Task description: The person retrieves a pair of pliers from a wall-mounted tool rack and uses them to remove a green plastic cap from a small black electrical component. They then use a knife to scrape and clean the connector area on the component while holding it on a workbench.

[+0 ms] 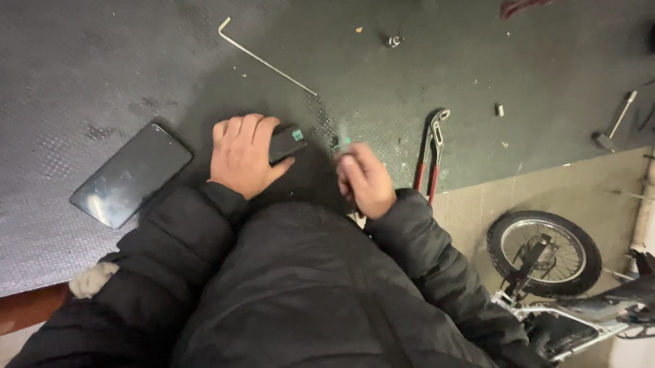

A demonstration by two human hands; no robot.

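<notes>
My left hand (241, 154) grips a small black case with a green mark (288, 141) on the dark rubber-matted bench (71, 86). My right hand (363, 179) is closed around a small green-tipped tool (342, 142), just right of the case; the tool is blurred. Both arms wear a black padded jacket that hides the bench edge below the hands.
A dark phone (130, 175) lies left of my left hand. Red-handled pliers (431, 151) lie to the right, a long L-shaped hex key (263, 57) farther back, a small hammer (615, 124) at far right. A small motorbike (576, 282) stands on the floor below right.
</notes>
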